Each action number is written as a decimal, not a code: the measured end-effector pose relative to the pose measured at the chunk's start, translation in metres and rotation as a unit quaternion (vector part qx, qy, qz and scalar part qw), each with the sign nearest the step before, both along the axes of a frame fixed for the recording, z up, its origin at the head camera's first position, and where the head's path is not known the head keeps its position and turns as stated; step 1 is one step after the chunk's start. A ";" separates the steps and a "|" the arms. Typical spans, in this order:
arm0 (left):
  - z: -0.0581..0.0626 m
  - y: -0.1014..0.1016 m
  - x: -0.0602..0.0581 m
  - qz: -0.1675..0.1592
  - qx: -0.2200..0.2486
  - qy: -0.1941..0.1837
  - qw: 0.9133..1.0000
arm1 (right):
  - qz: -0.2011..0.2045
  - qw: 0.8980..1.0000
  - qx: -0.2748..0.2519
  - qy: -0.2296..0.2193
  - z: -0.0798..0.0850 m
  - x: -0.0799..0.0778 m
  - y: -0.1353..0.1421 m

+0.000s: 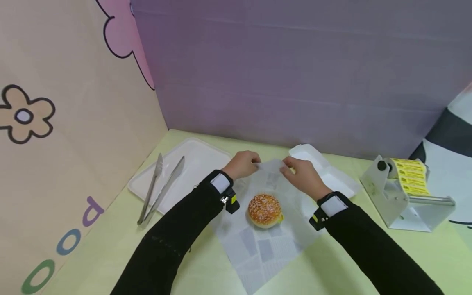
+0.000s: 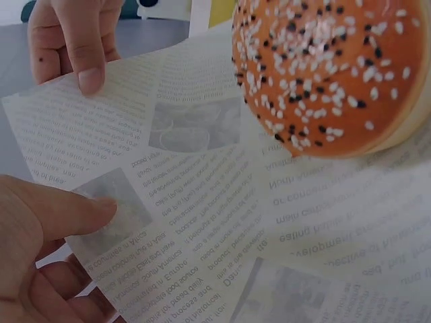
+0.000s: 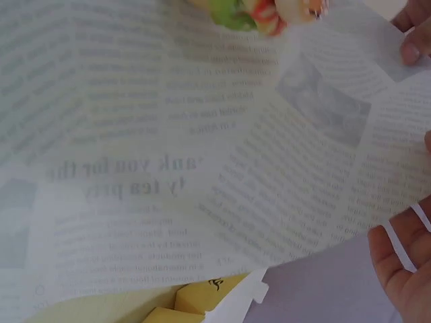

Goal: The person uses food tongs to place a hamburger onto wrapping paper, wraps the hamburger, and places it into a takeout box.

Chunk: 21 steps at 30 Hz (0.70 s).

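A sesame-topped burger (image 1: pixel 264 210) lies on a sheet of newsprint-patterned wrapping paper (image 1: pixel 262 266), set with one corner toward me. My left hand (image 1: pixel 241 164) pinches the paper's far edge left of its corner, thumb on top in the left wrist view. On the other side of that corner my right hand (image 1: pixel 303 175) pinches the same edge. Both hands hold the far corner raised beyond the burger. In the left wrist view the bun (image 2: pixel 330 74) shows black and white seeds. Some green and red filling (image 3: pixel 246 15) shows at the top of the right wrist view.
Metal tongs (image 1: pixel 161 190) lie across a white tray (image 1: pixel 203 153) at the left. An open white takeaway box (image 1: pixel 333 176) stands behind my right hand. At the right is a label dispenser (image 1: pixel 413 205) with a roll of yellow labels (image 1: pixel 410 176). A purple wall backs the table.
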State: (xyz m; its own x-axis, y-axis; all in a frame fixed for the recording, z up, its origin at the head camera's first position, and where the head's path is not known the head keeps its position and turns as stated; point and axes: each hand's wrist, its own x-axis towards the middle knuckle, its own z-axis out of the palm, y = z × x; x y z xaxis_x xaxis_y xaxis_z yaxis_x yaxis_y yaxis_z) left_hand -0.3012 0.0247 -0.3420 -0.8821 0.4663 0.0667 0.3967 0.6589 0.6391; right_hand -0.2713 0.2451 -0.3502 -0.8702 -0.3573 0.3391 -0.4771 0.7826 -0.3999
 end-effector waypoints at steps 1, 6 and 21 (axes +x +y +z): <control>0.001 -0.001 0.001 -0.006 -0.003 -0.005 1.000 | 0.013 1.000 0.000 0.008 0.000 0.003 -0.001; 0.006 -0.005 0.006 -0.039 -0.007 -0.027 0.999 | 0.059 0.997 0.011 0.049 0.001 0.017 -0.009; 0.007 -0.005 0.024 -0.104 -0.023 -0.039 0.994 | 0.176 0.974 0.100 0.097 -0.011 0.070 -0.020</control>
State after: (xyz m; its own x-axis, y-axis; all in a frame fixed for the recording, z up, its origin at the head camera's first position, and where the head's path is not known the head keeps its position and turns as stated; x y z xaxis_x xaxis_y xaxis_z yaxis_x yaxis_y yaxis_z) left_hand -0.2777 0.0197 -0.3353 -0.7676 0.6405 -0.0233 0.4780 0.5963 0.6450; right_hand -0.2008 0.2252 -0.3614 -0.6084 -0.6984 0.3770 -0.7816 0.6097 -0.1318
